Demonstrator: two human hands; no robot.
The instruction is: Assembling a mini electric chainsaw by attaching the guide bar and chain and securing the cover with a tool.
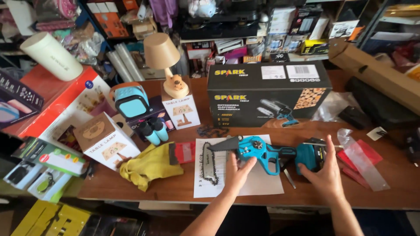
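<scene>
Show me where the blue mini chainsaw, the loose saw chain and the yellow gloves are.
blue mini chainsaw (262, 150), head view, on its blue body by the handle.
loose saw chain (209, 168), head view, on the chain loop lying on the white paper.
yellow gloves (146, 168), head view, on the crumpled yellow fabric.

I look down at my brown wooden table, crowded shelves packed with boxes along the back, a small beige lamp standing there, soft even daylight, dark floor under the table's near edge
</scene>
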